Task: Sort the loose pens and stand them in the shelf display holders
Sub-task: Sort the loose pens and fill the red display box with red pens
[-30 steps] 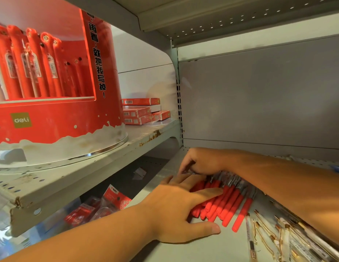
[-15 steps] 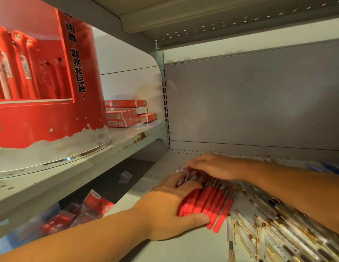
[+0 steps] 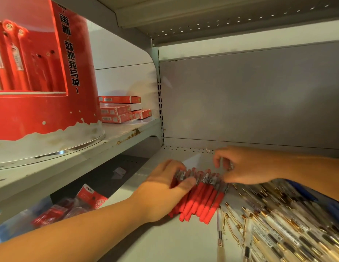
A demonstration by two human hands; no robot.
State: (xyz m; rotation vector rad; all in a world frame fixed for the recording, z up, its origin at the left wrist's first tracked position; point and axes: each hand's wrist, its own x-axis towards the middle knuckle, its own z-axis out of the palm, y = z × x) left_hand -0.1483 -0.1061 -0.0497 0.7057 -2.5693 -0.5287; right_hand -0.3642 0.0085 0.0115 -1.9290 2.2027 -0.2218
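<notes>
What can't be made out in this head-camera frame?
Head view:
- red pens: count; the left hand covers the bundle.
- right hand: motion blur hides whether its fingers pinch anything.
- clear gold-clipped pens: blurred, cut by right edge.
- red display stand: cropped at left edge.

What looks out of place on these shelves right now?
The clear gold-clipped pens lie in a jumbled heap right of the red pens. The upper shelf's front edge shows rusty, chipped paint. On the level below, red packets lie tumbled.
</notes>
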